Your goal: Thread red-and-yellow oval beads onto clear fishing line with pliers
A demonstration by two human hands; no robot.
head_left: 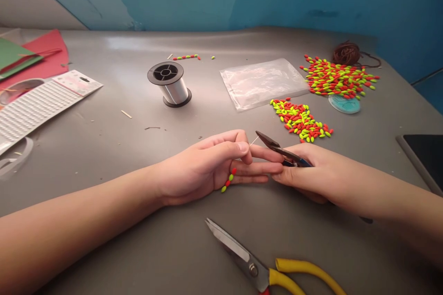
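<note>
1. Grey and slightly glossy, the table (104, 156) runs back to a blue wall, and both of your forearms lie across it toward the middle.
2. Your left hand (207, 168) rests on its side with thumb and forefinger pressed together, pinching a thin pale wire (254, 141) whose short free end pokes out toward the right.
3. Below that pinch a short string of beads (229, 179), red and yellow-green, hangs against your left palm and reaches down to the table.
4. Your right hand (311, 177) is closed round the handles of small pliers (277, 147); their dark nose points left and meets the tip of the wire, just above your left fingers. You cannot tell from this view whether the nose actually grips the wire.
5. Beyond your right hand lies a loose pile of beads (300, 120), and farther back a larger heap of beads (337, 78) spreads partly over a round clear disc (344, 104).
6. A brown cord bundle (348, 52) sits behind that heap, near the wall.
7. An empty-looking clear plastic bag (263, 83) lies flat left of the heaps, and a spool of clear line (170, 84) stands upright farther left.
8. Yellow-handled scissors (249, 262) lie near the front edge, blades pointing up-left.
9. At the left edge sit a white sticker sheet (38, 106) and red and green paper (38, 57); a dark tablet (424, 154) lies at the right edge.
</note>
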